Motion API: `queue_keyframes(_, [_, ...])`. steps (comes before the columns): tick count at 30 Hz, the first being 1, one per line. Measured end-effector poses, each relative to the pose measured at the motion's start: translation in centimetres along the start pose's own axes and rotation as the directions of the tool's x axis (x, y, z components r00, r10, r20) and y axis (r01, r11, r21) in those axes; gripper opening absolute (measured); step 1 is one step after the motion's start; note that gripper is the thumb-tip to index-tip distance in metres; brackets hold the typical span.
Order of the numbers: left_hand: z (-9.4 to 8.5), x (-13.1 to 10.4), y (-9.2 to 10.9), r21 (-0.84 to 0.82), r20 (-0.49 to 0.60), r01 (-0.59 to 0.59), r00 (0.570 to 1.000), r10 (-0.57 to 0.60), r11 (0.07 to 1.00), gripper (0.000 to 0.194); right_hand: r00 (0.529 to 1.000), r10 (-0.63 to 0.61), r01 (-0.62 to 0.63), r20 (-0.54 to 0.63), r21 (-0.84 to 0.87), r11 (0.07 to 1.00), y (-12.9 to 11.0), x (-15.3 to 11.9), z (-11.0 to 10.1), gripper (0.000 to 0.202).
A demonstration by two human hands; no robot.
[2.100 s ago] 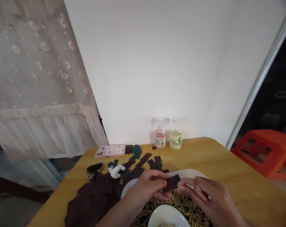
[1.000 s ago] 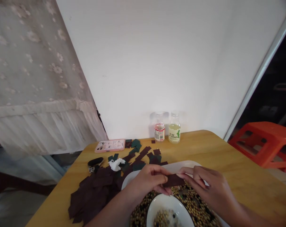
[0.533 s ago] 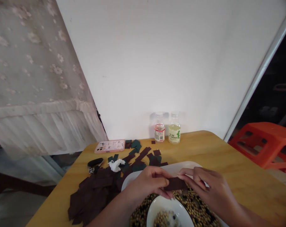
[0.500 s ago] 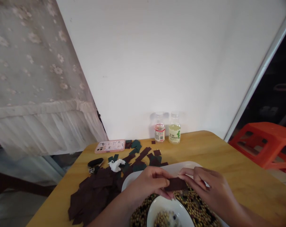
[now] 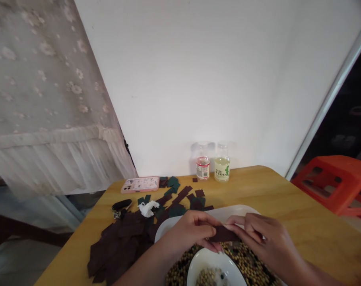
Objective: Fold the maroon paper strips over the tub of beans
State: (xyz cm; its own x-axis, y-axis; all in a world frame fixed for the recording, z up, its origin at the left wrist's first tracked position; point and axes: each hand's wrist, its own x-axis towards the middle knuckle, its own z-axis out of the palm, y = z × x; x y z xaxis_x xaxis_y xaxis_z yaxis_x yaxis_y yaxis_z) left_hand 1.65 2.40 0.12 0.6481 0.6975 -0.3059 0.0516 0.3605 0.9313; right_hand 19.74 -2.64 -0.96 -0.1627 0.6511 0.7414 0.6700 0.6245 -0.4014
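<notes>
With left hand point(image 5: 196, 229), holding one end of a dark brown strip point(image 5: 226, 234) between thumb and fingers; with right hand point(image 5: 265, 234), pinching at the strip's upper edge, thumb and forefinger close together. Not spread, not pressed palm to palm (right fingertips nearly meeting left ones). Held above a white tray point(image 5: 241, 209) of small round beans or beads point(image 5: 253, 266), just beyond a white bowl point(image 5: 202, 258) with more inside. Apparently at the stage of working along the strip's edge with the fingertips; hard to tell whether folding, parting or merely feeling. For any further move, calls for a steady left grip and light, precise right fingertips, ideally without knocking the bowl. To the left on the desk point(image 5: 249, 188), lying in a loose heap: more dark strips point(image 5: 117, 248), with green pieces point(image 5: 173, 182) farther back, near crumpled white tissue point(image 5: 147, 208) and a pink phone point(image 5: 140, 184). Standing at the back by the wall: two bottles point(image 5: 222, 169) (one with yellowish contents).
</notes>
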Motion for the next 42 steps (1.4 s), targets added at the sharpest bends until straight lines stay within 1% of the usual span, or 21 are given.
queue_keyframes(4, [-0.11, 0.16, -0.15, 0.004, -0.026, -0.009, 1.0, 0.009, 1.0, 0.025, 0.999, 0.009, -0.01, -0.04, -0.022, 1.0, 0.1, 0.04, -0.11, 0.043])
queue_keyframes(7, [-0.15, 0.21, -0.18, -0.004, -0.026, -0.016, 1.0, 0.016, 1.0, 0.023, 0.999, 0.026, -0.026, -0.028, -0.003, 1.0, 0.21, 0.05, -0.15, 0.043])
queue_keyframes(9, [-0.12, 0.22, -0.17, -0.007, -0.023, -0.009, 1.0, 0.009, 1.0, 0.023, 0.999, 0.048, -0.048, 0.005, 0.04, 0.998, 0.28, 0.0, -0.1, 0.042])
queue_keyframes(13, [-0.04, 0.2, -0.16, -0.013, -0.007, 0.006, 1.0, -0.007, 1.0, 0.025, 0.989, 0.093, -0.108, 0.119, 0.122, 0.987, 0.31, -0.14, 0.03, 0.037])
queue_keyframes(16, [0.0, 0.1, -0.11, -0.007, 0.004, 0.0, 1.0, 0.0, 1.0, 0.024, 0.977, 0.145, -0.17, 0.154, 0.167, 0.971, 0.22, -0.14, 0.0, 0.036])
queue_keyframes(19, [0.02, 0.03, 0.0, 0.008, 0.009, -0.005, 1.0, 0.005, 1.0, 0.024, 0.971, 0.199, -0.222, 0.135, 0.189, 0.956, 0.19, -0.05, -0.06, 0.036])
queue_keyframes(23, [-0.09, 0.14, 0.08, 0.01, 0.007, -0.003, 1.0, 0.003, 1.0, 0.027, 0.961, 0.25, -0.267, 0.116, 0.162, 0.95, 0.29, 0.03, -0.06, 0.031])
queue_keyframes(26, [-0.17, 0.22, 0.0, -0.003, 0.016, -0.008, 1.0, 0.008, 1.0, 0.026, 0.948, 0.292, -0.309, 0.124, 0.144, 0.94, 0.3, -0.03, -0.09, 0.029])
queue_keyframes(30, [-0.17, 0.17, -0.19, 0.007, 0.006, -0.014, 1.0, 0.014, 1.0, 0.025, 0.926, 0.348, -0.369, 0.145, 0.16, 0.916, 0.3, -0.22, -0.15, 0.034])
queue_keyframes(34, [-0.21, 0.2, -0.22, -0.007, -0.02, -0.026, 0.999, 0.026, 1.0, 0.024, 0.924, 0.369, -0.383, 0.103, 0.191, 0.904, 0.42, -0.22, -0.16, 0.039])
queue_keyframes(36, [-0.19, 0.24, -0.19, -0.004, -0.023, -0.022, 1.0, 0.022, 1.0, 0.024, 0.922, 0.37, -0.385, 0.109, 0.2, 0.901, 0.39, -0.14, -0.14, 0.039])
queue_keyframes(40, [0.0, 0.28, -0.1, -0.013, -0.013, -0.006, 1.0, 0.006, 1.0, 0.025, 0.933, 0.326, -0.353, 0.155, 0.208, 0.912, 0.18, -0.02, -0.07, 0.04])
queue_keyframes(42, [0.07, 0.25, -0.03, -0.008, -0.022, -0.003, 1.0, 0.003, 1.0, 0.024, 0.944, 0.302, -0.323, 0.135, 0.182, 0.929, 0.2, -0.03, -0.06, 0.041])
